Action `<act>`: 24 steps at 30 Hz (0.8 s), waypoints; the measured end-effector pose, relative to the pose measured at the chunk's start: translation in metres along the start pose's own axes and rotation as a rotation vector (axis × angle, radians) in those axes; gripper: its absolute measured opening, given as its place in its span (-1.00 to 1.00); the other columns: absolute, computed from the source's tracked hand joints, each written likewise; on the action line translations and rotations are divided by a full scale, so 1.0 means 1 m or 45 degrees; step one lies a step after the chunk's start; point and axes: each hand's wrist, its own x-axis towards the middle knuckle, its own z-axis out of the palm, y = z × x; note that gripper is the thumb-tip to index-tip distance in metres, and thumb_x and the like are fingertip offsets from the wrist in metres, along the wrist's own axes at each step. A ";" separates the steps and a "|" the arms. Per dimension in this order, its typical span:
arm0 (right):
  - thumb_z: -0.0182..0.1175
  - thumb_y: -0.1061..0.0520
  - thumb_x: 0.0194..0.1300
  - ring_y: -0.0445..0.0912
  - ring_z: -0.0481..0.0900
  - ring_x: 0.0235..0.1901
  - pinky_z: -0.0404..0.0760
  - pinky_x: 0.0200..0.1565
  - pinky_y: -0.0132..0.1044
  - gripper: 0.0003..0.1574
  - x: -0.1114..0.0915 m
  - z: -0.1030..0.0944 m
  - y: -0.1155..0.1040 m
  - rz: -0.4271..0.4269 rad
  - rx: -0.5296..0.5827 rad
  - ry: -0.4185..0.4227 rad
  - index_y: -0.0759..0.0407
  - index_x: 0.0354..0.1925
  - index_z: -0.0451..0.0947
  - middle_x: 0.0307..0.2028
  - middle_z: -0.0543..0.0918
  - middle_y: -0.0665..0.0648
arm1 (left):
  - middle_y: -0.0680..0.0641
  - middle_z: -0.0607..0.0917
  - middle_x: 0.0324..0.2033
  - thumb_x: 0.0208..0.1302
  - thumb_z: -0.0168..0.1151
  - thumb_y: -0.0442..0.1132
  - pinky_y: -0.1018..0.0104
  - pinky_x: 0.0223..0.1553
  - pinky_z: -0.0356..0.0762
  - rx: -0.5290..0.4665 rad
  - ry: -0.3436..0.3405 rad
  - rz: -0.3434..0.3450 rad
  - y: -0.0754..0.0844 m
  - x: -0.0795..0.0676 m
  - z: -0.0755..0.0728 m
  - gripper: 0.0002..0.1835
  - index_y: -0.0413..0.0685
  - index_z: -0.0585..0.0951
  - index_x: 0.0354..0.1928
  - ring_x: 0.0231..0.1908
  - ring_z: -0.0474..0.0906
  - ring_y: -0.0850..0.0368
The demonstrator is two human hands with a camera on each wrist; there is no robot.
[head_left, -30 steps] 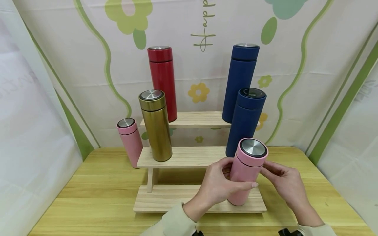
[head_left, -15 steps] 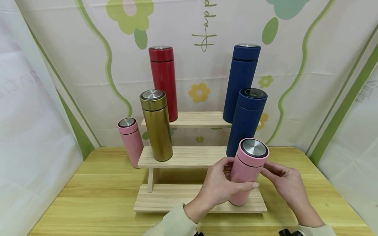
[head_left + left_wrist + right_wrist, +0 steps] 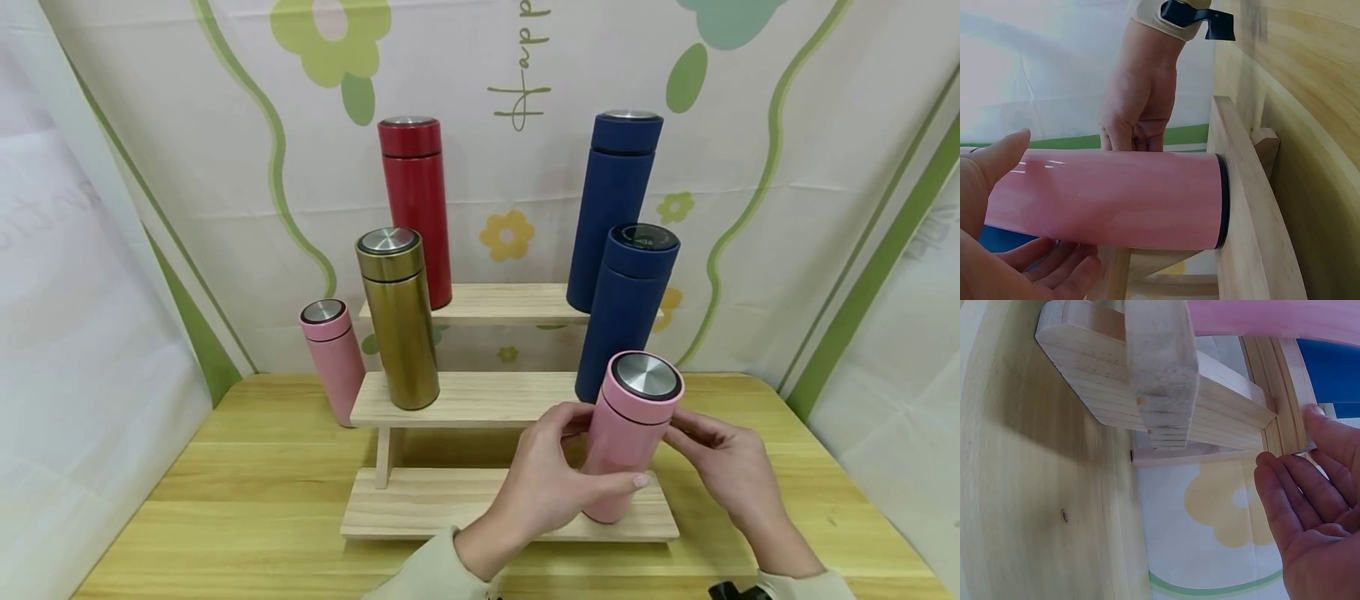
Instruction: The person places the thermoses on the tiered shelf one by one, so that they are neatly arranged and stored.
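Note:
A pink thermos (image 3: 628, 433) with a steel-topped lid stands upright on the bottom tier of a wooden stand (image 3: 420, 504), at its right end. My left hand (image 3: 543, 475) is around its left side, thumb in front and fingers behind. A gap shows between the palm and the thermos; in the left wrist view the thumb looks lifted and the fingers are loosely bent by its side. My right hand (image 3: 1316, 500) has relaxed fingers by the end of the middle tier, right of the thermos; whether it touches the wood is hard to tell.
A gold thermos (image 3: 397, 333) and a blue one (image 3: 628, 308) occupy the middle tier. Above stand a red thermos (image 3: 414, 208) and another blue thermos (image 3: 615, 200). A second pink thermos (image 3: 333, 367) is left of the stand on the wooden table (image 3: 225, 492).
My left hand has eased slightly left and its thumb has slid back a little, widening the gap at the palm. The pink thermos and my right hand have hardly moved.

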 end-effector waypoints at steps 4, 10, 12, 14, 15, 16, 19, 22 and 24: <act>0.42 -0.28 0.33 -0.70 0.55 -0.11 0.59 -0.15 -0.67 -0.37 0.000 0.000 0.000 0.004 0.000 0.001 -0.03 0.23 0.72 -0.10 0.76 -0.42 | 0.25 0.71 0.08 -0.01 0.72 0.03 0.26 0.30 0.60 -0.015 0.009 0.011 0.002 -0.005 -0.010 -0.30 0.26 0.61 0.21 0.14 0.63 0.30; 0.42 -0.27 0.34 -0.71 0.55 -0.11 0.59 -0.15 -0.67 -0.39 0.000 0.000 0.000 -0.003 0.004 0.003 -0.03 0.23 0.72 -0.11 0.76 -0.43 | 0.03 0.70 0.20 0.02 0.70 -0.01 0.13 0.38 0.57 -0.042 0.007 -0.032 0.002 -0.010 -0.029 -0.25 0.08 0.60 0.28 0.26 0.63 0.09; 0.42 -0.26 0.34 -0.71 0.55 -0.11 0.60 -0.16 -0.67 -0.39 0.000 0.000 0.000 -0.005 0.006 0.003 -0.03 0.23 0.72 -0.11 0.77 -0.42 | 0.01 0.69 0.22 0.03 0.69 -0.02 0.09 0.38 0.56 -0.045 0.003 -0.054 0.001 -0.013 -0.036 -0.25 0.07 0.60 0.29 0.27 0.62 0.04; 0.42 -0.26 0.34 -0.70 0.55 -0.10 0.60 -0.16 -0.67 -0.39 0.000 0.000 0.000 -0.005 0.007 0.002 -0.03 0.24 0.72 -0.11 0.77 -0.42 | -0.01 0.69 0.23 0.05 0.68 -0.05 0.01 0.40 0.54 -0.066 0.001 -0.068 0.000 -0.015 -0.042 -0.27 0.06 0.60 0.30 0.29 0.62 -0.02; 0.42 -0.26 0.34 -0.71 0.55 -0.10 0.60 -0.16 -0.67 -0.39 0.000 0.001 0.000 -0.004 0.006 0.001 -0.03 0.24 0.72 -0.10 0.77 -0.42 | -0.02 0.69 0.24 0.06 0.67 -0.06 -0.03 0.41 0.53 -0.073 0.003 -0.069 -0.001 -0.017 -0.045 -0.28 0.06 0.60 0.29 0.29 0.62 -0.03; 0.42 -0.26 0.34 -0.71 0.55 -0.10 0.60 -0.16 -0.67 -0.39 0.000 0.001 0.000 -0.003 0.004 0.000 -0.03 0.24 0.72 -0.10 0.77 -0.42 | -0.02 0.69 0.24 0.06 0.67 -0.07 -0.05 0.42 0.51 -0.079 0.004 -0.068 -0.002 -0.018 -0.048 -0.28 0.05 0.60 0.29 0.29 0.62 -0.03; 0.41 -0.27 0.35 -0.70 0.55 -0.11 0.61 -0.16 -0.65 -0.38 0.000 0.001 0.000 0.000 0.003 -0.001 -0.02 0.24 0.71 -0.10 0.77 -0.40 | -0.04 0.68 0.25 0.06 0.67 -0.10 -0.09 0.44 0.48 -0.097 0.006 -0.058 -0.004 -0.021 -0.055 -0.28 0.02 0.60 0.30 0.29 0.62 -0.01; 0.41 -0.27 0.35 -0.70 0.55 -0.12 0.62 -0.17 -0.65 -0.38 0.000 0.001 0.000 0.005 0.000 0.001 -0.02 0.24 0.71 -0.10 0.78 -0.38 | -0.04 0.69 0.24 0.04 0.68 -0.12 -0.04 0.44 0.49 -0.095 0.012 -0.049 -0.007 -0.024 -0.061 -0.26 0.01 0.59 0.30 0.29 0.62 0.01; 0.41 -0.28 0.34 -0.71 0.55 -0.12 0.61 -0.17 -0.65 -0.37 0.000 0.001 -0.001 0.013 -0.003 -0.002 -0.03 0.25 0.71 -0.09 0.78 -0.37 | -0.04 0.69 0.25 0.03 0.69 -0.13 0.01 0.44 0.50 -0.091 0.020 -0.045 -0.009 -0.025 -0.065 -0.24 0.00 0.59 0.31 0.30 0.61 -0.02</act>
